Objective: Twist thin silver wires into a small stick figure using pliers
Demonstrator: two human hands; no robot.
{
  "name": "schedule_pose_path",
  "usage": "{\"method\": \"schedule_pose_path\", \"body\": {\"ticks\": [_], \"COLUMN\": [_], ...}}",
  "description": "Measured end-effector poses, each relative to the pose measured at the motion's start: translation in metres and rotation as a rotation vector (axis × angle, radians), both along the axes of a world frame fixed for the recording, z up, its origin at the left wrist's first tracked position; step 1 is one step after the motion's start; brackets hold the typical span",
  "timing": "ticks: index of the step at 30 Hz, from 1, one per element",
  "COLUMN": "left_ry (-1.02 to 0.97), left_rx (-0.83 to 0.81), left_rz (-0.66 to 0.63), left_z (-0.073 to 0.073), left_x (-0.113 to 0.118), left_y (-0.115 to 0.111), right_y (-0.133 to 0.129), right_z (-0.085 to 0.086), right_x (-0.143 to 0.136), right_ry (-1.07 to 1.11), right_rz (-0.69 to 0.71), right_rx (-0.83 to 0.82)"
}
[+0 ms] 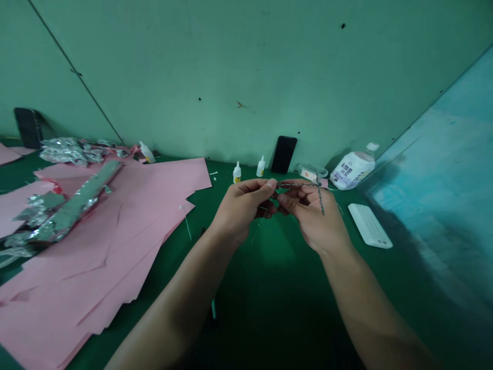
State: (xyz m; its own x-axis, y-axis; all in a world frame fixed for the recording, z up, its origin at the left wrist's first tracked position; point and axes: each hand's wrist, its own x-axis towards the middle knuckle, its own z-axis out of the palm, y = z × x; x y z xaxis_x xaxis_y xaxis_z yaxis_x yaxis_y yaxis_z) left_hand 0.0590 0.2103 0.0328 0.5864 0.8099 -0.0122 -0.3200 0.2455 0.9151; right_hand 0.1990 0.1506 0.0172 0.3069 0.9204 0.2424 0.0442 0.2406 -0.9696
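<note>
A dark, thin cord [321, 200] that looks braided or chain-like runs between my hands above the green table. My left hand [244, 205] pinches its left end between thumb and fingers. Close beside it, my right hand [314, 213] is closed, with the thumb against the fingers near the same end. The cord passes over the right fingers and its free end hangs down across the back of that hand. Fine pale strands show below the fingertips; what they belong to is too small to tell.
Small glue bottles [236, 173] and a leaning phone [284, 154] stand behind my hands. To the right are a clear plastic tub [318, 169], a drink bottle [353, 168] and a white rectangular device [370, 226]. Pink sheets [127, 226] and silvery foil bundles [63, 151] cover the left.
</note>
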Motion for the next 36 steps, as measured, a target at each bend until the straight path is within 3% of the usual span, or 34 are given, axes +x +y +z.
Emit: {"method": "schedule_pose_path", "body": {"ticks": [4,9,12,15,16,18,19,20,21,23,27,31,36], "left_ry": [0.0,0.03,0.07,0.125,0.145,0.185,0.203,0.219,0.239,0.283,0.312,0.319,0.247], "left_rx": [-0.034,0.066,0.17,0.286,0.327,0.397,0.424,0.448,0.47,0.519,0.594,0.631,0.556], "left_rz": [-0.024,-0.042,0.041,0.217,0.268,0.328,0.333,0.324,0.303,0.241,0.14,0.095,0.01], "left_z": [0.0,0.0,-0.001,-0.006,-0.007,-0.01,-0.01,-0.01,-0.01,-0.007,0.0,0.0,-0.001], "left_x": [0.0,0.001,0.001,-0.002,-0.003,-0.007,-0.008,-0.009,-0.009,-0.007,0.0,0.003,0.002], "left_y": [-0.001,-0.003,-0.002,0.006,0.009,0.015,0.017,0.017,0.017,0.013,0.0,-0.005,-0.002], "right_y": [-0.001,-0.002,-0.002,-0.002,-0.003,-0.007,-0.011,-0.015,-0.02,-0.03,-0.036,-0.029,-0.03], "right_z": [0.004,0.004,0.003,0.007,0.01,0.016,0.02,0.024,0.028,0.035,0.037,0.031,0.035], "right_x": [-0.003,-0.012,-0.006,0.023,0.035,0.055,0.06,0.061,0.058,0.04,0.002,-0.001,0.007], "right_ry": [0.076,0.102,0.027,-0.277,-0.422,-0.621,-0.687,-0.732,-0.756,-0.935,-1.232,-1.184,-1.009], "right_rz": [0.03,-0.011,0.055,0.11,0.031,-0.459,-0.685,-0.802,-0.83,-0.721,-0.431,-0.296,-0.246], "right_rx": [-0.025,-0.015,0.016,-0.152,-0.211,-0.161,-0.038,0.102,0.235,0.385,0.253,0.064,0.037]}}
